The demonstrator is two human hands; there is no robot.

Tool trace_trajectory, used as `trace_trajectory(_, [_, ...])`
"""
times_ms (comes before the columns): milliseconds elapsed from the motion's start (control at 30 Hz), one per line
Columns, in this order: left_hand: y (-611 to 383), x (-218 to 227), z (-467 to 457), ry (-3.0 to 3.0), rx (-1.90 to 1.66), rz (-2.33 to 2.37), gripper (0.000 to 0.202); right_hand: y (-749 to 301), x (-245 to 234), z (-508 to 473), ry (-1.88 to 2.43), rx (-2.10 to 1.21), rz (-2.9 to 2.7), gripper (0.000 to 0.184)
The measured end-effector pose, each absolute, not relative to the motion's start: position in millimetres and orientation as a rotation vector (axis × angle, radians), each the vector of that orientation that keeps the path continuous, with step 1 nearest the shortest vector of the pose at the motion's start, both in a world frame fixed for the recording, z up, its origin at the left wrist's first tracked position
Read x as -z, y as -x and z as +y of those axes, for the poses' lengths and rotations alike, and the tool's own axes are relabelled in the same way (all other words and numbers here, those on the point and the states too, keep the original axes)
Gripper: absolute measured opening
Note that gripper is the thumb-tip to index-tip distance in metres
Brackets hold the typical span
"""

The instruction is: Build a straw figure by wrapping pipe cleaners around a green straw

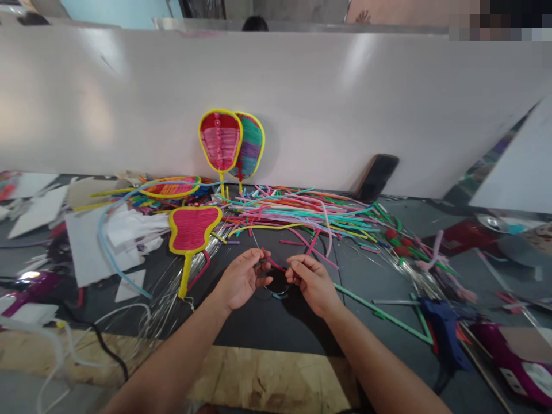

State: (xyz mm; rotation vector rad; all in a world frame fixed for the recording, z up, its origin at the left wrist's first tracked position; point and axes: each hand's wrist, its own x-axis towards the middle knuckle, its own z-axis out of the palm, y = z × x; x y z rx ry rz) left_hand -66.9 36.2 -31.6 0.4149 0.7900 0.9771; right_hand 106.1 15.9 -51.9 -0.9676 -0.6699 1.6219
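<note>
Close together over the dark table, my hands pinch a short dark-pink pipe cleaner [275, 264]. My left hand [241, 280] has thumb and fingertips closed at one end of it. At the other end, the thumb and forefinger of my right hand [314, 283] are pressed together. A thin curved wire runs by my left fingertips and under the hands; whether a finger holds it I cannot tell. Left of my left hand lies a pink fan shape with a yellow pipe-cleaner edge and handle [196, 230]. Beyond my hands spreads a pile of coloured pipe cleaners [297, 210].
Two finished-looking fans [221, 144] lean on the white partition [129, 86], with a phone [376, 177] to their right. At right are a blue glue gun [446, 330], a red can [474, 233] and a magenta device [513, 359]. Wires [161, 305] and white card [99, 241] lie left.
</note>
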Motion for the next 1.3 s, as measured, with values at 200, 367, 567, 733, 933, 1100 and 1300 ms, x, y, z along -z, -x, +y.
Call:
trace_trajectory(200, [67.4, 33.2, 36.1, -0.410, -0.969, 0.794, 0.004, -105.0, 51.2, 15.6, 0.964, -1.623, -0.695, 0.019])
trace_trajectory(367, [66.8, 33.5, 35.9, -0.403, -0.959, 0.808, 0.005, -104.6, 50.4, 14.3, 0.982, -1.611, -0.724, 0.018])
trace_trajectory(567, [65.7, 32.7, 35.7, -0.407, -0.955, 0.810, 0.005, -104.7, 51.3, 13.8, 0.990, -1.610, -0.759, 0.018])
trace_trajectory(733, [67.0, 32.1, 36.9, -0.407, -0.975, 0.812, 0.003, -105.2, 52.3, 15.9, 0.985, -1.615, -0.702, 0.021])
trace_trajectory(933, [68.1, 32.6, 37.9, -0.389, -1.012, 0.770, 0.003, -106.5, 53.2, 17.5, 0.982, -1.631, -0.635, 0.025])
trace_trajectory(1100, [67.8, 34.7, 37.4, -0.425, -1.013, 0.681, 0.010, -107.2, 52.5, 18.3, 0.977, -1.605, -0.580, 0.025])
trace_trajectory(1300, [64.4, 35.1, 31.7, -0.566, -0.875, 0.609, 0.048, -107.8, 52.1, 19.2, 0.973, -1.566, -0.560, 0.028])
